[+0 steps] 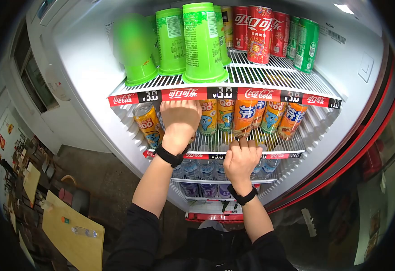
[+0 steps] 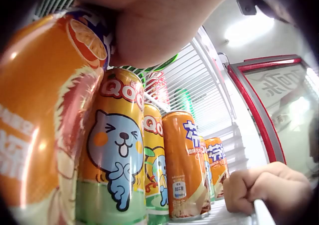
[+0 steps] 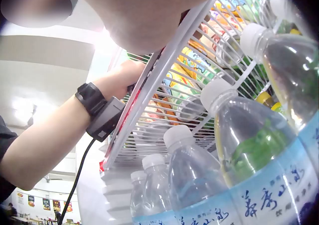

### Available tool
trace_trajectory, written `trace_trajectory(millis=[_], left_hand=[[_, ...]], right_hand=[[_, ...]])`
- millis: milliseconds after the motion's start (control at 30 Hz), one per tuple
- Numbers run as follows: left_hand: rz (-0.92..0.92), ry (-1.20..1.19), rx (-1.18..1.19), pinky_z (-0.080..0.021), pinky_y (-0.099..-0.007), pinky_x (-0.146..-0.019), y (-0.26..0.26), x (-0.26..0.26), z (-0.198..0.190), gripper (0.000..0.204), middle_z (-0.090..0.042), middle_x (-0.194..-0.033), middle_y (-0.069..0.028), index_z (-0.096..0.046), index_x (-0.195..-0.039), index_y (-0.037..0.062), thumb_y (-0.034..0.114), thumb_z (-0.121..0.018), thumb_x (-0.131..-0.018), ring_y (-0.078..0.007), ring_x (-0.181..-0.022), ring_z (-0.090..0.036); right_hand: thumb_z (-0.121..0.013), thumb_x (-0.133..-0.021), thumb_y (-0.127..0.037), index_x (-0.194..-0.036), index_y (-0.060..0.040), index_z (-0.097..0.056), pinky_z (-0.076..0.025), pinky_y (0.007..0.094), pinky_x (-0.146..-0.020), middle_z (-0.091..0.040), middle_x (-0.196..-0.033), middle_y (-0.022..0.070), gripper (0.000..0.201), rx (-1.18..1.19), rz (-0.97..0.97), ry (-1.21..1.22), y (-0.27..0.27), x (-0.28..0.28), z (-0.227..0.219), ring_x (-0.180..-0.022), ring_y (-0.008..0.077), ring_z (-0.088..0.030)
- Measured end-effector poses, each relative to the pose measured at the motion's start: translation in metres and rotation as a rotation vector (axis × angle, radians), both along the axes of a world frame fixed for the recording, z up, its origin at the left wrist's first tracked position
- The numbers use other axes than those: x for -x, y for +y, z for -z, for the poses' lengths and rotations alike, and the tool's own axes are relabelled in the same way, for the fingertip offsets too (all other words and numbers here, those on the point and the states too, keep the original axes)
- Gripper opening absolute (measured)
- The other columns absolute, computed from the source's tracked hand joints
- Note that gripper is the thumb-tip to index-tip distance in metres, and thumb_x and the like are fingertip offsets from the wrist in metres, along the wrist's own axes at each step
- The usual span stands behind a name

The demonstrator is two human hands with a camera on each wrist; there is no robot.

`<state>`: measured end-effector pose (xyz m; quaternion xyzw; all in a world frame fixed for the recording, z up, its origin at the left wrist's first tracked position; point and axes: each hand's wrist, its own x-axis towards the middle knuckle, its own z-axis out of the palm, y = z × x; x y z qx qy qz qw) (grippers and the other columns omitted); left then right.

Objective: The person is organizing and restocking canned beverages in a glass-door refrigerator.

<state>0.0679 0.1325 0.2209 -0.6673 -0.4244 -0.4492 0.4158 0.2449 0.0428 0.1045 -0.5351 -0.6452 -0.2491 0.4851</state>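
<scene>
My left hand (image 1: 181, 118) reaches under the upper shelf and grips the top of an orange soda can (image 2: 40, 120), seen large in the left wrist view. Most of that can is hidden behind the hand in the head view. Beside it stands a yellow Qoo can (image 2: 117, 145), with more Qoo and orange soda cans (image 1: 245, 115) in the row to the right. My right hand (image 1: 242, 159) holds the front rail of the can shelf (image 1: 288, 155), its fingers curled over the edge in the left wrist view.
Green cup stacks (image 1: 202, 45), red cola cans (image 1: 259, 36) and green cans (image 1: 306, 45) stand on the upper shelf (image 1: 269, 77). Water bottles (image 3: 192, 170) fill the shelf below the cans. The fridge door (image 2: 264, 110) is open at the right; a table (image 1: 66, 226) stands at left.
</scene>
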Motion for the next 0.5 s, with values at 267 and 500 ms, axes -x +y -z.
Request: trace_trajectory(millis=[267,500], left_hand=[[-0.058,0.0,0.122,-0.057,-0.0449,-0.073,-0.007,0.002,0.003,0.015,-0.076,-0.079,-0.0128,-0.077,-0.087,0.006,0.021,-0.078,-0.089,-0.0327,-0.073,-0.073],[-0.118,0.003,0.221,-0.057,-0.0455,-0.07,-0.019,0.003,-0.005,0.026,-0.072,-0.069,-0.0139,-0.076,-0.074,0.0064,0.026,-0.077,-0.091,-0.033,-0.065,-0.072]], right_hand=[[-0.069,-0.08,-0.022,-0.093,-0.0079,-0.069,-0.037,0.0458,-0.079,-0.061,-0.093,0.0097,0.019,-0.013,0.002,-0.004,0.0,0.0,0.001,-0.089,0.0311,-0.056],[-0.066,-0.079,-0.017,-0.09,-0.0078,-0.069,-0.038,0.0474,-0.081,-0.066,-0.101,0.0114,0.015,0.014,-0.018,0.028,-0.003,0.001,-0.001,-0.092,0.0335,-0.056]])
